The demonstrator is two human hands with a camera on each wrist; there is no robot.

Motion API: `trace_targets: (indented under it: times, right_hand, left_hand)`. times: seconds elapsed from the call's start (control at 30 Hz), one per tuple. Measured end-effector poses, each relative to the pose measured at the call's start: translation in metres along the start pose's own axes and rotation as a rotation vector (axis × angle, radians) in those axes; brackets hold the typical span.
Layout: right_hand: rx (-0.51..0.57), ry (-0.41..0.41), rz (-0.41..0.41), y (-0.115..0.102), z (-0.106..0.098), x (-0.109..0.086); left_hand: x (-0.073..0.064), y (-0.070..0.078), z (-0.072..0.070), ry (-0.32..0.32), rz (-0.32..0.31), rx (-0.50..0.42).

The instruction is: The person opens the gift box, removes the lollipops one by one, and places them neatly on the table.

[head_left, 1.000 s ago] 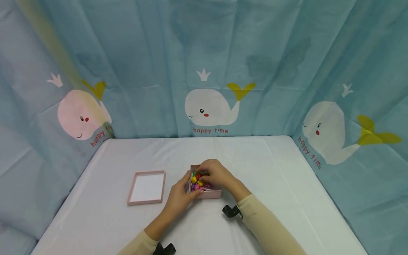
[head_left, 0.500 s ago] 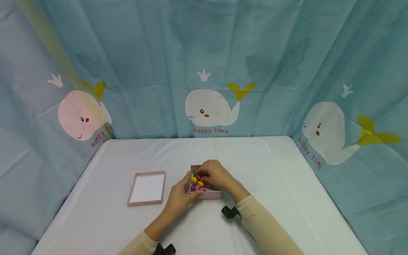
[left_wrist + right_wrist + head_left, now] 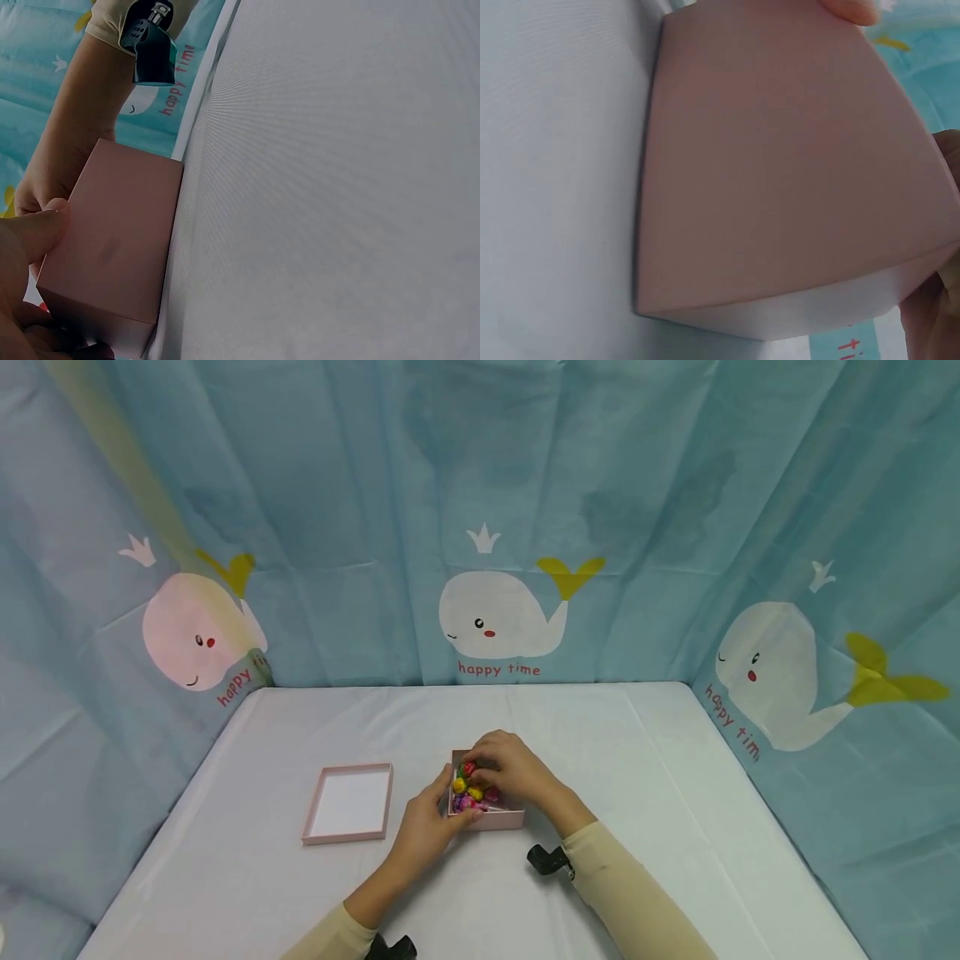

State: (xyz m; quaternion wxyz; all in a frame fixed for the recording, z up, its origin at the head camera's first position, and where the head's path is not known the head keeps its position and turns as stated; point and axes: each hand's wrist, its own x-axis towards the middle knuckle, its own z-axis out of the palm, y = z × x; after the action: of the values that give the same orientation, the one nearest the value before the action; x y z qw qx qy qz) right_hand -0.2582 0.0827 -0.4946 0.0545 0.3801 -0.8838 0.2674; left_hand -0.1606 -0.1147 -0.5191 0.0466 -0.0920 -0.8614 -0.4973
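A pink open-topped box (image 3: 498, 820) stands on the table in the head view. My left hand (image 3: 422, 829) grips its near left corner, the thumb (image 3: 52, 221) pressing on the near wall and the other fingers along the left side. Small shiny balls in bright wrappers, apparently lollipops, lie inside, among them a yellow one (image 3: 460, 786) and a pink one (image 3: 468, 802). My right hand (image 3: 516, 770) reaches into the box from above, its thumb and forefinger pinching a red wrapped ball (image 3: 470, 768). The back of that hand hides the box's right part.
A shallow pink lid (image 3: 347, 839) with a white inside lies left of the box. White cloth covers the table (image 3: 600, 752). A blue curtain (image 3: 337, 527) printed with whales encloses the back and both sides. Black camera mounts (image 3: 549, 860) stick out from the wrists.
The red ball has risen slightly between my right fingers, and the right hand has lifted a little. My left hand keeps its grip on the box. The whole view has shifted slightly.
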Motion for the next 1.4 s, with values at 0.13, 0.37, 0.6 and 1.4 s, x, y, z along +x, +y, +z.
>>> trace_targets:
  times: [0.13,0.37,0.6,1.4]
  right_hand:
    - [0.023,0.058,-0.048,0.001,-0.008,0.0]
    - [0.097,0.143,-0.025,0.001,-0.028,-0.002]
    - [0.104,0.226,0.049,0.008,-0.043,-0.011]
    - [0.154,0.332,0.457,0.066,-0.042,-0.035]
  left_hand:
    - [0.0,0.0,0.002,-0.003,-0.001,0.002]
    - [0.0,0.003,0.002,-0.004,-0.023,0.017]
    - [0.0,0.003,0.002,0.0,-0.039,0.042]
    - [0.0,0.003,0.001,-0.004,-0.068,0.026]
